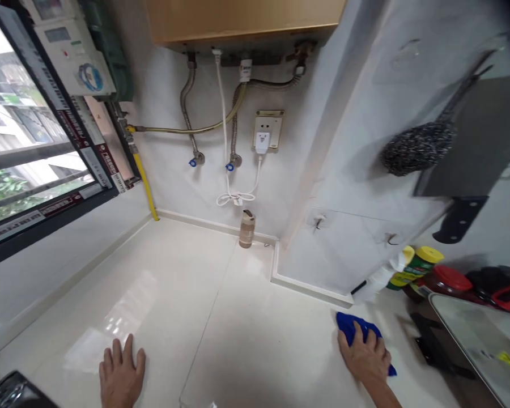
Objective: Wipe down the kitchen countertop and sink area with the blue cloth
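Note:
My left hand (121, 371) lies palm down on the glossy white countertop (174, 300), its fingers stretched and holding nothing. Over at the right, my right hand (365, 351) grips a dark blue cloth (345, 323) from above and presses it onto the counter. The cloth is bunched, and its edges stick out past the fingers; part of it is hidden under the palm. Against the back wall, well away from both hands, a brownish see-through bottle (247, 231) with a dark lid stands upright.
A glass-topped stove (484, 340) borders the right side, with several containers behind it, including a yellow-capped one (429, 255). A cleaver (463, 218) and a scrubber (419, 148) hang on the wall. Under the heater (246, 22) are hoses and a plugged-in cord (261, 146); a window is left.

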{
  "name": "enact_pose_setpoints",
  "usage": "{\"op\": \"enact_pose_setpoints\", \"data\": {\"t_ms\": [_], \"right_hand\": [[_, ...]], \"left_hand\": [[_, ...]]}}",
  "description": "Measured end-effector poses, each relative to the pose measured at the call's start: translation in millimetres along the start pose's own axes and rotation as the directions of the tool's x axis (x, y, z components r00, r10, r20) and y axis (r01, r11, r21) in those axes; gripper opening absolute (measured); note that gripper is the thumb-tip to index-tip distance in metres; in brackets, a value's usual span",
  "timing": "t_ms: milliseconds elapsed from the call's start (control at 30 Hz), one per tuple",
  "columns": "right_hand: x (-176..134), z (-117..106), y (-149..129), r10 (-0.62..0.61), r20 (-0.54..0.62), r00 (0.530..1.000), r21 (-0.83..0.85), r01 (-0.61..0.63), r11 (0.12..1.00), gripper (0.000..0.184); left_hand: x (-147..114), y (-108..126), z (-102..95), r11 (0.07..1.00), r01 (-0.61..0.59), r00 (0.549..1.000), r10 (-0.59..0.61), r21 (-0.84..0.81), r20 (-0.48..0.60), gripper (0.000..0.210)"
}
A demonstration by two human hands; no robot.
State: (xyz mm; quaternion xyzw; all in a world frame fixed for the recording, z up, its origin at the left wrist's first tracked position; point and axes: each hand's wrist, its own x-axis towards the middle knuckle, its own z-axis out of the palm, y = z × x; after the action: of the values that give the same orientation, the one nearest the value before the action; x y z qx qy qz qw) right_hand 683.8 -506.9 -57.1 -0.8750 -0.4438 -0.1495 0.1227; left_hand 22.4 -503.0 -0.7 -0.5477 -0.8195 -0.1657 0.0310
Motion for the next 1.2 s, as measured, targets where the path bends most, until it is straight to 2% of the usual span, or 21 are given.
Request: {"op": "enact_pose_setpoints", "data": {"t_ms": [100,200,433,600,700,800,1100,1200], "right_hand": [[-13.1,-1.7,-18.3,0.024,-0.117,0.993,-0.007,-0.025,1.000,0.074],[-32.3,-9.7,-53.7,-0.068,-0.140,0.988,-0.013,0.067,0.998,0.075],[-74.6,-31.4,-154.6,-0.357,-0.008,0.934,-0.021,0.357,0.934,0.074],[-93.6,-37.3,-219.4,-0.536,0.079,0.840,0.077,0.531,0.844,0.076],[-88.1,-35.8,-241.5,-0.609,0.096,0.787,0.173,0.590,0.789,0.076],[-70.6,-30.9,-256.1,-0.640,0.100,0.761,0.218,0.611,0.761,0.075],[-16.3,-9.7,-301.6,-0.681,0.044,0.731,0.215,0.658,0.721,0.074],[4.2,-5.0,-320.7,-0.654,0.076,0.753,0.214,0.628,0.748,0.073]], "left_hand": [[-1.7,-2.0,2.9,1.000,-0.001,1.000,0.001,0.008,-0.013,0.071],[-4.6,-4.0,5.1,1.000,-0.017,1.000,0.017,0.011,-0.025,0.067],[-8.6,-7.7,10.3,1.000,-0.027,0.997,0.027,0.001,-0.067,0.066],[-9.1,-10.2,13.5,1.000,-0.022,0.997,0.023,0.005,-0.075,0.066],[-9.1,-11.2,14.1,1.000,-0.002,0.998,0.002,0.009,-0.059,0.066],[-9.4,-11.6,13.5,1.000,0.006,0.999,-0.005,0.006,-0.053,0.066],[-10.9,-12.6,13.5,1.000,0.016,0.998,-0.016,-0.005,-0.053,0.066],[-11.8,-15.3,15.0,1.000,0.005,0.999,-0.005,-0.003,-0.039,0.066]]}}
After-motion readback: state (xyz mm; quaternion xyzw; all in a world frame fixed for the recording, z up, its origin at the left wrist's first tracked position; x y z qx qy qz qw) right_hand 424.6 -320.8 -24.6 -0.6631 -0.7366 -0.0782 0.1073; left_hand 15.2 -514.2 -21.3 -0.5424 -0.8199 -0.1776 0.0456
